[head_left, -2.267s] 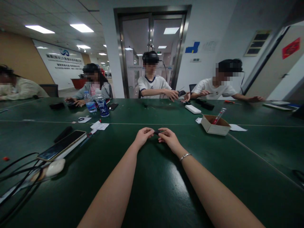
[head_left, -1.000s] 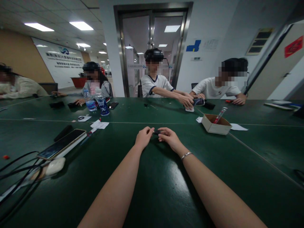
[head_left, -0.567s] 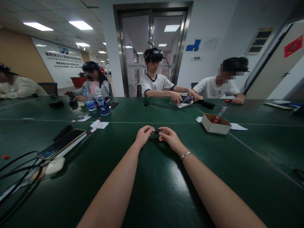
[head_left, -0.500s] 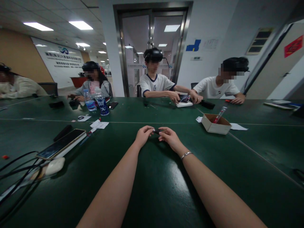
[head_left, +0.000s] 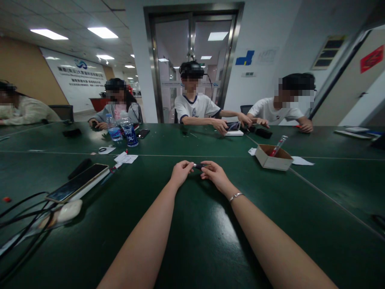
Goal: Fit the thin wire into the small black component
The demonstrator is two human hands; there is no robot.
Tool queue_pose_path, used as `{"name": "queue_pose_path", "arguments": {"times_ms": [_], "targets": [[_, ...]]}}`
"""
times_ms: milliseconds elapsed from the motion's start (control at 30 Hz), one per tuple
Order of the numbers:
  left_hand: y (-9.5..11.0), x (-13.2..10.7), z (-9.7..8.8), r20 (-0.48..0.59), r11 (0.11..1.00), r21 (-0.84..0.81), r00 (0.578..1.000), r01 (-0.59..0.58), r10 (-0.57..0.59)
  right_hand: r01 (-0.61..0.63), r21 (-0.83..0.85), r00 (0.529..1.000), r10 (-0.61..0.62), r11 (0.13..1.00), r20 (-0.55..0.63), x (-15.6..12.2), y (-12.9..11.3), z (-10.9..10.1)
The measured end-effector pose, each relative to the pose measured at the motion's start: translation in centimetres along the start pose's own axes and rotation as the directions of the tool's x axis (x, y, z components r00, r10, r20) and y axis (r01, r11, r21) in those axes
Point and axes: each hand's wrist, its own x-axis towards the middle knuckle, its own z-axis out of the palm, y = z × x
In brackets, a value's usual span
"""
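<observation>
Between my hands, just above or on the green table [head_left: 192, 224], is a short black rod-shaped object [head_left: 199, 165] with a silvery left end. My left hand [head_left: 181, 172] pinches that silvery end between thumb and fingertips. From the other side, my right hand [head_left: 215, 175] grips the dark part with thumb and fingers. Both forearms stretch forward over the table, and a silver bracelet [head_left: 236, 196] circles my right wrist. The object's exact kind is too small to tell, and my fingers hide its ends in part.
An open box [head_left: 274, 162] holding a red-and-clear tube stands to the right. On the left are a phone [head_left: 80, 182], black cables [head_left: 27, 218] and paper scraps [head_left: 128, 158]. Two bottles [head_left: 130, 132] stand farther off. Several people sit across the table; one handles a phone [head_left: 233, 126].
My hands and the black object have hardly moved. Across the table, the middle person's hand and the hand of the person on the right have shifted near the phone.
</observation>
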Motion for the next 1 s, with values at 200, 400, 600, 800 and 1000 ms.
{"name": "queue_pose_path", "arguments": {"times_ms": [200,400,600,800,1000], "targets": [[-0.06,-0.19,-0.07,0.004,0.994,0.109,1.000,0.006,-0.007,0.027,-0.032,1.000,-0.027,0.999,0.005,-0.03,0.10,-0.15],[0.14,-0.29,-0.06,0.003,0.987,0.161,1.000,0.005,-0.005,0.025,-0.058,1.000,-0.024,0.998,0.006,0.15,0.27,-0.27],[-0.18,-0.17,0.03,0.001,0.983,0.183,1.000,0.002,-0.003,0.028,-0.067,1.000,-0.028,0.997,0.005,0.16,0.42,-0.27],[-0.12,-0.26,0.01,0.012,0.982,0.187,1.000,0.005,-0.008,0.026,-0.064,1.000,-0.025,0.998,0.008,0.18,0.45,-0.32],[0.26,-0.46,-0.05,0.018,0.976,0.216,1.000,0.012,-0.016,0.025,-0.060,1.000,-0.025,0.998,0.005,0.22,0.47,-0.32]]}}
